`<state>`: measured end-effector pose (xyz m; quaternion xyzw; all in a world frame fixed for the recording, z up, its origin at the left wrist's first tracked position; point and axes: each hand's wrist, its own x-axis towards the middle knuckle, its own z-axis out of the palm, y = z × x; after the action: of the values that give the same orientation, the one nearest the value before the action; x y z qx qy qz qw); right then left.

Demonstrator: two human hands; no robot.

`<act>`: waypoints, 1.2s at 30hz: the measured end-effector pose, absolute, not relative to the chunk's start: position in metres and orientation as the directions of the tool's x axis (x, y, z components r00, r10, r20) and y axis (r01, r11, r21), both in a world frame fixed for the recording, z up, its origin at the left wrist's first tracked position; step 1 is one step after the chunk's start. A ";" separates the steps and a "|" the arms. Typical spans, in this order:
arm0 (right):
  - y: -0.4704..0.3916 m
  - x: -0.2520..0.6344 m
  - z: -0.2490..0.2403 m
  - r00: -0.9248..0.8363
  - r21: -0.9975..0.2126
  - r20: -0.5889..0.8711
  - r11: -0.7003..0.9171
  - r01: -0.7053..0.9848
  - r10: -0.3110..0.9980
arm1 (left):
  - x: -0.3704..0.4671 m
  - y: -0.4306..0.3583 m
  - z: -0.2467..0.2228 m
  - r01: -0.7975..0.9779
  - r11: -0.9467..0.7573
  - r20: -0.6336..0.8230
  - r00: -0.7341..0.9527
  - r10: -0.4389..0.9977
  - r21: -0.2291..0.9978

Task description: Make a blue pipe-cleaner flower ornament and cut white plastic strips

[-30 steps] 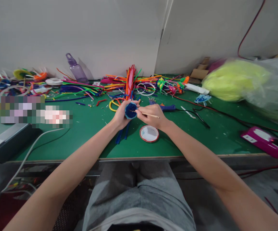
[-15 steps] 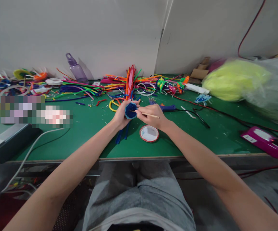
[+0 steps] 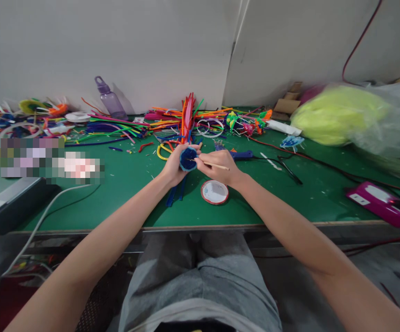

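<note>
While it's curled (near-closed), the right hand (image 3: 223,159) pinches a stick (image 3: 216,165).

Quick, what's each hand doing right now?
Left hand: closed around a blue cup.
Right hand: closed on a thin stick, its tip at the cup's opening.

A single view looks from the wearer's head, forward and steeply down. The wall (image 3: 151,50) fills the top of the frame, the green table (image 3: 124,182) the middle, the lap (image 3: 200,281) the bottom; both hands, left (image 3: 175,167) and right (image 3: 220,167), sit near centre, at arm's reach.
</note>
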<state>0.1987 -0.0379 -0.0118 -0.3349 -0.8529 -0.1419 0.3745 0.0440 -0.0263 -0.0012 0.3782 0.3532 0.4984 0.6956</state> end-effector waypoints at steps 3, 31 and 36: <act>-0.038 0.199 -0.012 -0.496 -0.013 0.733 0.738 0.674 0.466 | 0.044 -0.026 -0.001 -0.426 0.212 -0.107 0.257 0.960 0.880; -0.038 0.199 -0.012 -0.501 0.040 0.764 0.746 0.665 0.407 | 0.044 -0.027 -0.001 -0.462 0.232 -0.111 0.274 0.955 0.856; -0.038 0.199 -0.012 -0.504 0.022 0.743 0.737 0.675 0.440 | 0.045 -0.027 -0.001 -0.461 0.233 -0.114 0.270 0.956 0.856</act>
<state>0.1992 -0.0383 -0.0124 -0.3268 -0.8529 -0.1567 0.3758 0.0449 -0.0268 -0.0007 0.3654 0.3387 0.5001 0.7083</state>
